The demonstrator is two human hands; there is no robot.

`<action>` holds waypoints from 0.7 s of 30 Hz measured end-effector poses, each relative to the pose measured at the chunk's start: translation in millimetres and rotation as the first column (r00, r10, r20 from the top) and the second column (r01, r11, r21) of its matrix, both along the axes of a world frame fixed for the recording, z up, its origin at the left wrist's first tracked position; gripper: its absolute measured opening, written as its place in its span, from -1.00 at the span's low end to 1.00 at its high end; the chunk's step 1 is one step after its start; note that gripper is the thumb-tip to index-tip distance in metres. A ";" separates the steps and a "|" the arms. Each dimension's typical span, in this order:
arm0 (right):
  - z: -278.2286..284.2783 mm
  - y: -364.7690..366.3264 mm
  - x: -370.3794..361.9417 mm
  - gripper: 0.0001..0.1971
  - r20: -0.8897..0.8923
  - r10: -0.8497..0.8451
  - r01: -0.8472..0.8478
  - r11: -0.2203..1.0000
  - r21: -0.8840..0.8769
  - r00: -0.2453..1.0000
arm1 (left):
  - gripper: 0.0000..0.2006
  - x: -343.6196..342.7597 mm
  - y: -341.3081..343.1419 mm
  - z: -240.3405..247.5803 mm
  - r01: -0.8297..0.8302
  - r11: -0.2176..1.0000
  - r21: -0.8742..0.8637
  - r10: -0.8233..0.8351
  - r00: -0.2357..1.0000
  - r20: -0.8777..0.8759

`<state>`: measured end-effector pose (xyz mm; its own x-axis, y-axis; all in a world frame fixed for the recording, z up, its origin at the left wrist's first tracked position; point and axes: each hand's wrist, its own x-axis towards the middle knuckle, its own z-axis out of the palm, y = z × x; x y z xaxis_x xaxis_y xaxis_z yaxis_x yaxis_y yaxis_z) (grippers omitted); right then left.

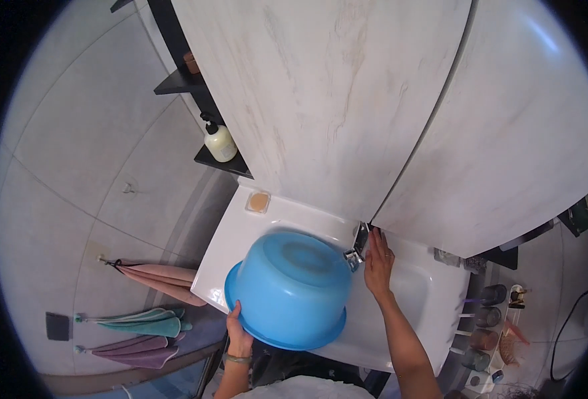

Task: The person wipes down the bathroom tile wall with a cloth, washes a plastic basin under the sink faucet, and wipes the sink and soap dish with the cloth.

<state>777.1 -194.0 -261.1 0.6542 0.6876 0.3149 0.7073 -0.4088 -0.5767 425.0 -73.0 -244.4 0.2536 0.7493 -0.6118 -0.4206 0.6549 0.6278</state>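
A blue plastic basin [294, 282] is tipped over the white sink [413, 282], its underside turned up and away from me. My left hand [239, 336] grips the basin's rim at its near left, with a bracelet on the wrist. The chrome faucet [355, 256] stands just past the basin's right side, partly covered by it. Beside the faucet, my right hand [378, 263] reaches up with its fingers stretched out, the fingertips at the faucet's top. A ring shows on one finger. The inside of the basin is hidden.
A bar of soap [258, 202] sits at the counter's back left, below a pump bottle [220, 143] on a black shelf. White cabinet doors [320, 100] rise behind the sink. Towels [144, 322] hang at left; several cups [488, 316] line the right wall.
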 end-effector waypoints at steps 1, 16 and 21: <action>0.2 -1.1 -0.1 -0.46 0.014 0.006 -0.006 1.000 0.002 1.000 | -0.52 -2.9 1.2 1.4 -0.003 1.000 0.016 0.003 1.000 0.008; 45.4 -33.9 -57.1 -0.59 -0.393 -0.099 0.158 0.980 0.123 0.914 | -0.65 22.0 -24.2 81.4 0.249 0.716 0.653 -0.088 0.959 -0.269; 73.4 -54.2 -79.2 -0.61 -0.649 0.020 0.168 0.960 0.226 0.760 | -0.69 9.7 -37.6 74.6 0.652 0.197 0.732 -0.084 0.755 -0.650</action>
<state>697.9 -248.2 -187.6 0.8103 0.5846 -0.0409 0.1072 -0.2165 -0.9704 434.6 -110.5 -169.8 0.6393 0.7242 0.2587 0.1518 -0.4486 0.8808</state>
